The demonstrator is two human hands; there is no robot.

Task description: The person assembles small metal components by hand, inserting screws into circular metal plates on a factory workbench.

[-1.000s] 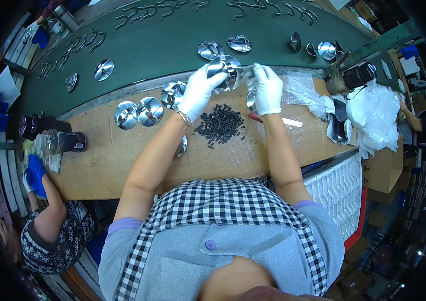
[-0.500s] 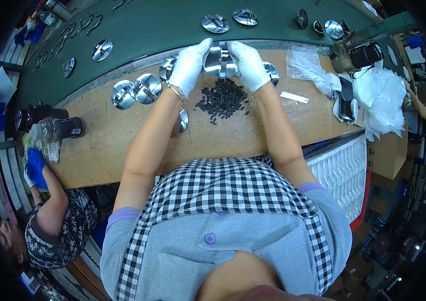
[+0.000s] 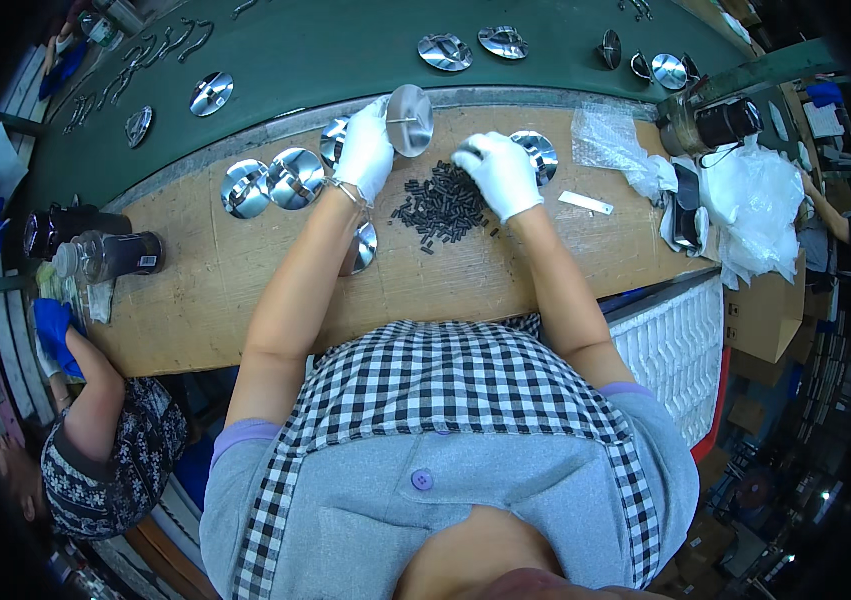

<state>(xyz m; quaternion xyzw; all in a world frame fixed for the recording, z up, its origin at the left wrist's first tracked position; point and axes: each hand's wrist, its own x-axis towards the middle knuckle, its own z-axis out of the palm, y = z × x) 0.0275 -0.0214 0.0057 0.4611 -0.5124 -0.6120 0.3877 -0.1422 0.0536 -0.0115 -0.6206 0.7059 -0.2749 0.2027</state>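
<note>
In my white-gloved left hand [image 3: 365, 155], a shiny round metal disc [image 3: 410, 121] is held tilted on edge, with its flat face turned to the right. A thin line or slot crosses that face. My right hand [image 3: 501, 174], also gloved, hovers at the right side of a pile of small black cylindrical pieces [image 3: 440, 203]. Its fingers are curled together; whether a piece sits between them is hidden. A mirror-like metal disc [image 3: 535, 157] lies just beyond the right hand. Another disc [image 3: 334, 141] is partly covered by my left hand.
More discs lie on the cardboard-covered bench [image 3: 275, 290] at left. The green conveyor belt [image 3: 315, 50] beyond carries discs and curved metal parts. A white strip [image 3: 585, 203], bubble wrap [image 3: 600, 140] and plastic bags [image 3: 760, 200] are at right; jars [image 3: 120, 254] and a co-worker at left.
My right hand has let go of the disc and moved down to the black pieces. The left hand has turned the disc and moved it slightly left. Parts on the belt have shifted right.
</note>
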